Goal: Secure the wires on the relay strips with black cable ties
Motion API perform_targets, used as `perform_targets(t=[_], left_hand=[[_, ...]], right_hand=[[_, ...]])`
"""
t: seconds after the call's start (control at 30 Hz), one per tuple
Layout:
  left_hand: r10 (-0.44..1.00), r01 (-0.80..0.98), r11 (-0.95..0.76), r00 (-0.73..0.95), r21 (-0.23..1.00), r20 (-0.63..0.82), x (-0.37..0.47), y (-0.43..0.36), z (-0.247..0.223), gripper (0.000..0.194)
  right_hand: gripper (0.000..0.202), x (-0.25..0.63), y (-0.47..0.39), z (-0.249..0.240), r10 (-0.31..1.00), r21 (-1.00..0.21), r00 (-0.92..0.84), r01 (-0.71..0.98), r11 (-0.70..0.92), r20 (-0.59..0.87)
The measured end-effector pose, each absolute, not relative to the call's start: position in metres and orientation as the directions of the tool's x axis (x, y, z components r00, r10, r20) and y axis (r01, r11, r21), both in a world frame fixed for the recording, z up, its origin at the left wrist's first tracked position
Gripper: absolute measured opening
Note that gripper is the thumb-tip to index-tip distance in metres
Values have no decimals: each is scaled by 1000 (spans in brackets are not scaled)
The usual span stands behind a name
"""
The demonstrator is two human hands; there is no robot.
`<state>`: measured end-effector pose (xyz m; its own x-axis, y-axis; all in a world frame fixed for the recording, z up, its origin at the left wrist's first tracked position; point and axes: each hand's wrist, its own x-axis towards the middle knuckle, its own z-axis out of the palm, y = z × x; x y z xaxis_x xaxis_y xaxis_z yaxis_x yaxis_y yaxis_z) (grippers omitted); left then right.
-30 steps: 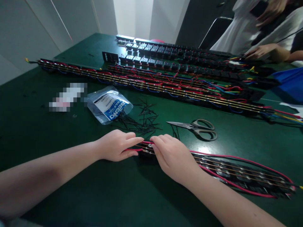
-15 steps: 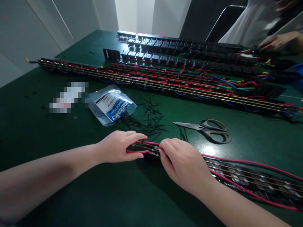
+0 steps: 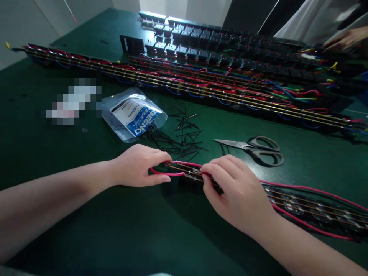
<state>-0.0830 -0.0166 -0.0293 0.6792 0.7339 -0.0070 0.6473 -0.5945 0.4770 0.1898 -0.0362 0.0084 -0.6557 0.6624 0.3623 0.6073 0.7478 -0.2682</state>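
Note:
A narrow black strip [image 3: 310, 210] of round parts, with brass-coloured rods along it, runs in from the right edge. Red wire [image 3: 304, 187] lies along both its sides and bends into a loop at the left end. My left hand [image 3: 140, 165] curls around that loop, thumb below and fingers above, with the tips apart; its contact is partly hidden. My right hand [image 3: 235, 191] is closed in a pinch on red wire over the rods near the strip's end. Its palm covers part of the strip.
Scissors [image 3: 248, 146] lie beyond my right hand. A clear plastic bag [image 3: 132, 115] spills black cable ties [image 3: 184, 143] onto the green table [image 3: 115, 230]. Long wired strips [image 3: 184, 90] stretch across behind. A co-worker's hand [image 3: 345, 40] is at the far right.
The camera view has shifted, so the background sits higher. Both hands stay at the strip's end. More of the red loop shows at my left hand.

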Motion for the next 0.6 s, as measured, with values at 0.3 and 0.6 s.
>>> perform_targets(t=[0.3,0.6], left_hand=[[767,667,-554,642,499,-7,-80,-18,-25,37],[773,671,-535,634,514,-24,-78,-18,-23,32]], right_hand=[[25,194,-53,43,532,-259,-816,476,841,227],[32,172,-15,12,678,-228,-728,646,728,102]])
